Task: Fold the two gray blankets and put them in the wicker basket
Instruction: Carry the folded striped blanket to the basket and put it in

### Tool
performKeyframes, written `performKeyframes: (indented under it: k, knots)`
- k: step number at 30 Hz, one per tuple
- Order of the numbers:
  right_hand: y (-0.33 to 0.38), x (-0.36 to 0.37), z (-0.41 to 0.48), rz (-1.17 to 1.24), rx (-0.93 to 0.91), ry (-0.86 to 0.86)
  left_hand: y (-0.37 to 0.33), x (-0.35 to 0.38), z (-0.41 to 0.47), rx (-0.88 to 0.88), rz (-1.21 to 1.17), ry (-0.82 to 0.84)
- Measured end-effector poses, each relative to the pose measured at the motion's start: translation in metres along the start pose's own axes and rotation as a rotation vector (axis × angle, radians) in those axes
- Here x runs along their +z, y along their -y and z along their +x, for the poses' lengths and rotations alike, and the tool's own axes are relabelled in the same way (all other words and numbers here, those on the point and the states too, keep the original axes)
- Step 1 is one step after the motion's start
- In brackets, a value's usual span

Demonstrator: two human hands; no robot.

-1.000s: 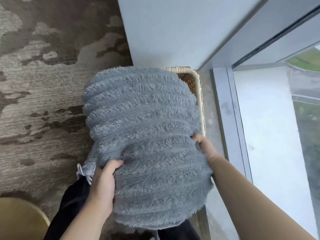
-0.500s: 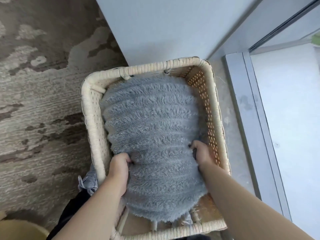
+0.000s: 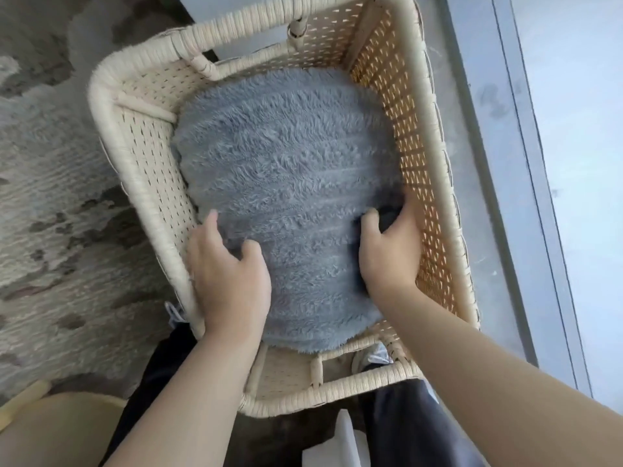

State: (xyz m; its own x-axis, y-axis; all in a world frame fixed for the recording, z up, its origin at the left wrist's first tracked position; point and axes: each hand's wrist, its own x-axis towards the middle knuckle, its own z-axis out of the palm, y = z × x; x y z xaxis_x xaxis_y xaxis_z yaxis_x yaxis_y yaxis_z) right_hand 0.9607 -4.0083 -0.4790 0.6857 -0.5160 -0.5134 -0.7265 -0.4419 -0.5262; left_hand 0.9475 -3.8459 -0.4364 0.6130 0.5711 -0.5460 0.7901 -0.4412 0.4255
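Blanket (image 3: 286,170) in wicker basket (image 3: 337,392), carpet (image 3: 50,197) alongside — left hand (image 3: 229,274) and right hand (image 3: 387,254) grip its sides.

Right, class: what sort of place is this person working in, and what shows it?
Probably a room in a home or hotel, by a floor-level window: patterned carpet, a grey window frame at the floor, and a wicker basket holding a fluffy gray blanket.
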Motion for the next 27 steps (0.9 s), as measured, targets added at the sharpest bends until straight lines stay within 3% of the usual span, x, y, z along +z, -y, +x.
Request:
performKeyframes:
  k: [3,5,7,10,15,22,27]
  knots:
    - [0.023,-0.003,-0.020,-0.182,-0.434,-0.087,-0.020,-0.004,0.007,0.285,0.112,-0.002]
    - [0.032,0.004,-0.014,-0.338,-0.649,-0.065,-0.031,0.008,0.024,0.331,0.250,0.016]
    - [0.031,0.015,0.001,-0.477,-0.751,0.028,-0.033,0.025,0.042,0.339,0.369,0.039]
    - [0.019,0.030,0.031,-0.618,-0.827,0.109,-0.022,0.053,0.064,0.364,0.469,0.053]
    - [-0.001,0.064,0.060,-0.698,-0.858,0.052,0.000,0.094,0.093,0.394,0.572,-0.015]
    - [-0.030,0.107,0.091,-0.638,-0.927,-0.043,0.023,0.145,0.117,0.416,0.621,-0.117]
    - [-0.052,0.152,0.122,-0.487,-1.036,-0.135,0.038,0.184,0.144,0.449,0.492,-0.221]
